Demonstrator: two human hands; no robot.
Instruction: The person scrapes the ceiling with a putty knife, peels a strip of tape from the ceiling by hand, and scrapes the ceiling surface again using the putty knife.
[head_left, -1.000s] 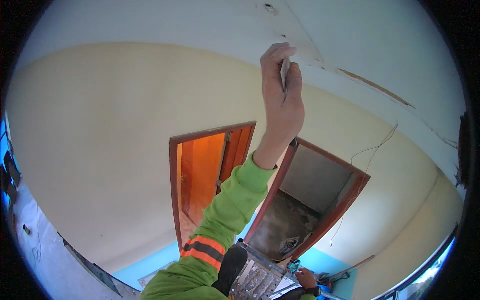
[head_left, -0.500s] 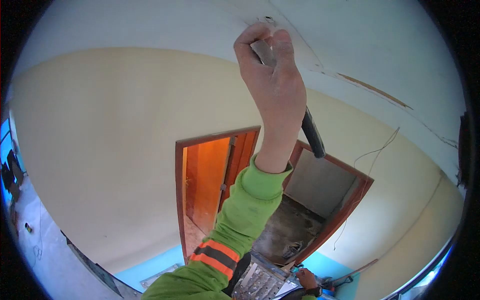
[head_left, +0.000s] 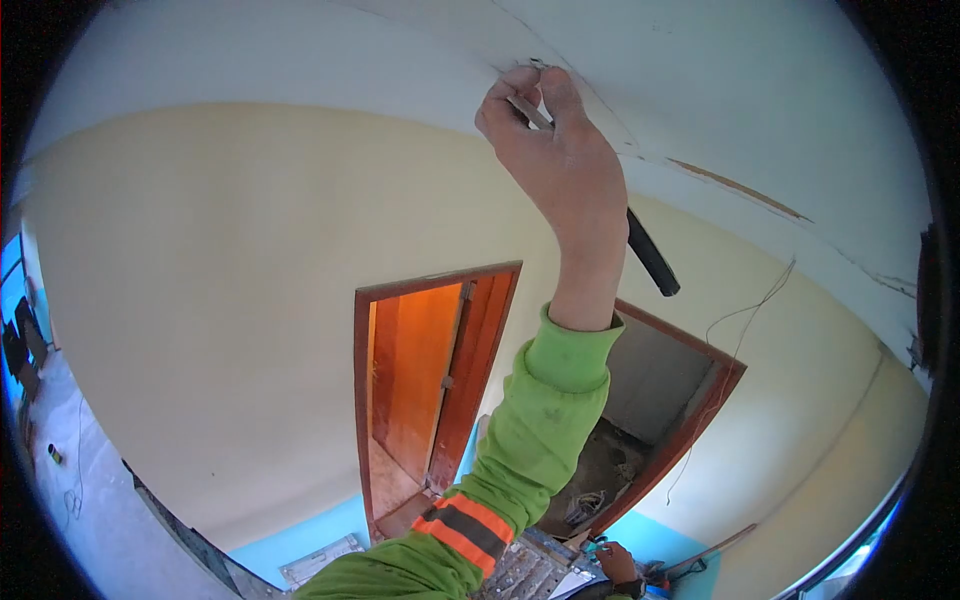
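My left hand [head_left: 560, 140], in a green sleeve with orange and grey bands, is raised to the ceiling. Its fingers are curled around a black-handled tool [head_left: 652, 253]. A flat grey metal part [head_left: 530, 112] of it shows between finger and thumb, and the handle sticks out behind my wrist. The fingertips are at a small hole [head_left: 538, 63] in the ceiling; whether they pinch something there is hidden. Low at the right, my right hand [head_left: 617, 562], with a dark band on its wrist, is closed by a small teal item, too small to make out.
A speckled metal platform [head_left: 530, 570] lies below. An orange-brown door [head_left: 410, 380] stands in a wooden frame, beside a second doorway [head_left: 660, 370] onto a dark floor. Loose wires [head_left: 735, 340] hang down the wall. A long crack with a torn strip [head_left: 740, 188] runs along the ceiling edge.
My left hand and forearm have shifted right and slightly down, with the tool tilting so its metal part shows narrower. The fingertips are still by the ceiling hole. My right hand stays low.
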